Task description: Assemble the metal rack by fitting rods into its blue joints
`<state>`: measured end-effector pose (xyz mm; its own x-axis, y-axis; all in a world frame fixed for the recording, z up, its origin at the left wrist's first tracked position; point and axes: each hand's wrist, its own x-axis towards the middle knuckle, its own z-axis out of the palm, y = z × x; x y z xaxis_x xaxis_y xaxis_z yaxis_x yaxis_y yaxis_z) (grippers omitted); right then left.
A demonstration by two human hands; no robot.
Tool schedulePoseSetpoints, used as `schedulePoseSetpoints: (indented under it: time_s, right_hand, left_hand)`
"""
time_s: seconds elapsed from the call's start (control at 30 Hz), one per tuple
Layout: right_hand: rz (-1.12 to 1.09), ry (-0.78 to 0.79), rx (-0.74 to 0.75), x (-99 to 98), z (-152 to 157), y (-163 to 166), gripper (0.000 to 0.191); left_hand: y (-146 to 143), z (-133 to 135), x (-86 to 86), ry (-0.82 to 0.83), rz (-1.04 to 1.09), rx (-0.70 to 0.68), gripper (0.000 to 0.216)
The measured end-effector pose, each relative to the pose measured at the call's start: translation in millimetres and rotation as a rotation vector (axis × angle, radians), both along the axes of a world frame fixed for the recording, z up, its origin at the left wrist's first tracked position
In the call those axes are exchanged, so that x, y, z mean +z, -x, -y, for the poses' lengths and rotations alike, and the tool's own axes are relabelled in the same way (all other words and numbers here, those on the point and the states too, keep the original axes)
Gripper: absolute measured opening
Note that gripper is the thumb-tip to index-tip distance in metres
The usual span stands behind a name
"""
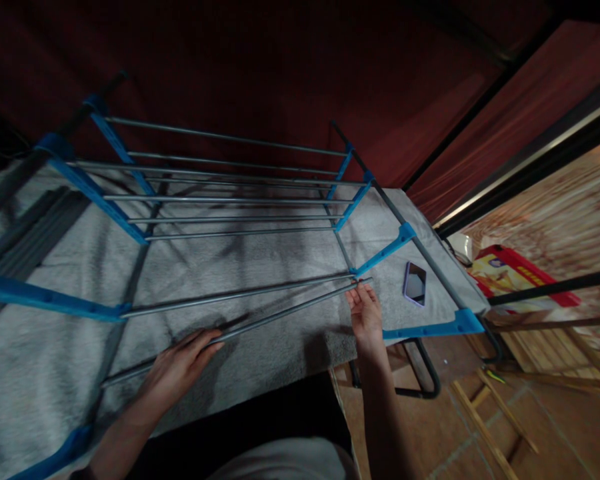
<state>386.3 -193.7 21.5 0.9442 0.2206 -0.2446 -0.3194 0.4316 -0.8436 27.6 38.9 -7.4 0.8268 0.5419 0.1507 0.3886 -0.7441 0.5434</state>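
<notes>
Surface: grey blanket (260,260) under blue-jointed rack (230,199)
Metal rod (280,313): thin, grey, slanted
Left hand (180,363): gripping rod
Right hand (365,313): pinching rod's end

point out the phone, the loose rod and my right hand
phone (415,283), head view, middle of the screen
loose rod (280,313), head view, halfway along it
right hand (365,313), head view, middle of the hand
</notes>
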Motion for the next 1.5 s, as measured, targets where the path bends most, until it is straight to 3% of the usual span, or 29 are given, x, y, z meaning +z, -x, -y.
schedulePoseSetpoints:
  time_s: [0.3, 0.73, 1.0, 1.23, 1.5]
  right_hand:
    - [-0.032, -0.062, 0.022, 0.5, 3.0, -3.5, 0.038]
    - [0.033, 0.009, 0.023, -3.2, 2.1, 0.0, 0.039]
    - [0.004, 0.04, 0.095, -13.1, -7.3, 19.0, 0.044]
    - [-0.018, 0.129, 0.176, -17.7, -19.5, 42.5, 0.037]
    - [-0.028, 0.12, 0.187, -19.9, -20.4, 40.8, 0.035]
  left_hand:
    - [0.5, 0.1, -2.4, -0.025, 0.009, 0.008, 0.056]
    - [-4.0, 3.4, 8.7, -0.022, 0.005, 0.02, 0.053]
    - [-11.9, 4.1, 2.6, -0.042, 0.043, 0.022, 0.054]
    - [-15.8, 5.8, 8.1, -0.051, 0.017, 0.009, 0.054]
    - [-21.7, 3.9, 14.6, -0.025, -0.008, -0.006, 0.05]
